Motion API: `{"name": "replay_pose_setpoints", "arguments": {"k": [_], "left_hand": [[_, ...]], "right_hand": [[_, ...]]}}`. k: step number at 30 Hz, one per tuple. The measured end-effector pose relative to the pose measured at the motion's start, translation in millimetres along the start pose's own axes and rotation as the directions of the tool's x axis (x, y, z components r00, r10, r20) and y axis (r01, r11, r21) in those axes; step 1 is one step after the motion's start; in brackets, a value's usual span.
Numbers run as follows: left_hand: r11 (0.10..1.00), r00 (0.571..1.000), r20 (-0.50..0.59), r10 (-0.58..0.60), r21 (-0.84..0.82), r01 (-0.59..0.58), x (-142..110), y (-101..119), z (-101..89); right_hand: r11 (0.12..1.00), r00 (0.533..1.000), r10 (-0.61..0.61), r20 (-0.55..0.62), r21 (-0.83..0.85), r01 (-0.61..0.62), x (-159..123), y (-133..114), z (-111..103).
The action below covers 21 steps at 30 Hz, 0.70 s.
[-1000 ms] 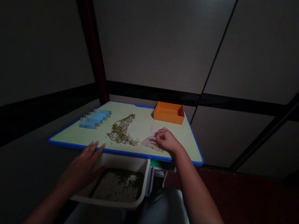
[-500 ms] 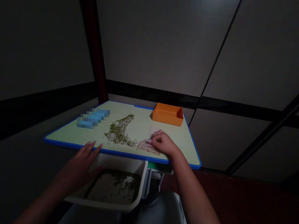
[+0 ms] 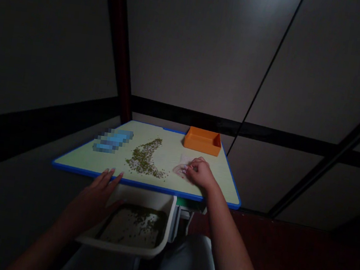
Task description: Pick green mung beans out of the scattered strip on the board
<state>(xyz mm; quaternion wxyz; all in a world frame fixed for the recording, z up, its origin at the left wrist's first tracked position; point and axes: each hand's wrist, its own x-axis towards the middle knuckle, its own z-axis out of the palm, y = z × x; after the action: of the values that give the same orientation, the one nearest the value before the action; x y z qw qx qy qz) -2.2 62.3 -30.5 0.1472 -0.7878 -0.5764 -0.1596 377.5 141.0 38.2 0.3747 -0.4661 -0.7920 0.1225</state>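
My right hand (image 3: 200, 172) is closed, its thumb and fingers pinched on a clear protractor (image 3: 179, 169) with reddish markings. The protractor lies low over the tabletop, partly covered by my fingers. To its left, small green grains (image 3: 143, 159) are spread in a curved patch on the pale table (image 3: 96, 164). My left hand (image 3: 93, 201) holds nothing. Its fingers are stretched out at the table's blue front edge, above the left side of a white tub (image 3: 168, 226). More green grains lie inside the tub.
An orange open box (image 3: 202, 143) stands at the back right of the table. A blurred blue item (image 3: 113, 141) lies at the left. Dark wall panels (image 3: 191, 52) rise behind, and the person's legs (image 3: 186, 264) are below the table.
My right hand and the protractor have shifted slightly right, away from the grains. The left hand stays where it was. The camera view has tilted a little.
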Motion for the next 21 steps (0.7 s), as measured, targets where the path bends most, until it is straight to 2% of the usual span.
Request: {"name": "replay_pose_setpoints", "arguments": {"k": [3, 11, 21], "left_hand": [[1.0, 1.0, -0.005, 0.002, -0.009, -0.002, 0, 1, 0.4], [1.0, 1.0, -0.003, -0.001, -0.027, 0.001, 0, 5, -4.9], [1.0, 1.0, 0.003, -0.012, -0.024, 0.012, 0, 11, -11.4]], "right_hand": [[1.0, 1.0, 0.0, -0.01, 0.0, 0.0, 1, 1, 0], [0.997, 0.995, -0.069, 0.072, 0.023, 0.068, 1, -1, 3], [0.998, 0.996, -0.059, 0.062, -0.022, 0.06, 3, -3, 7]]}}
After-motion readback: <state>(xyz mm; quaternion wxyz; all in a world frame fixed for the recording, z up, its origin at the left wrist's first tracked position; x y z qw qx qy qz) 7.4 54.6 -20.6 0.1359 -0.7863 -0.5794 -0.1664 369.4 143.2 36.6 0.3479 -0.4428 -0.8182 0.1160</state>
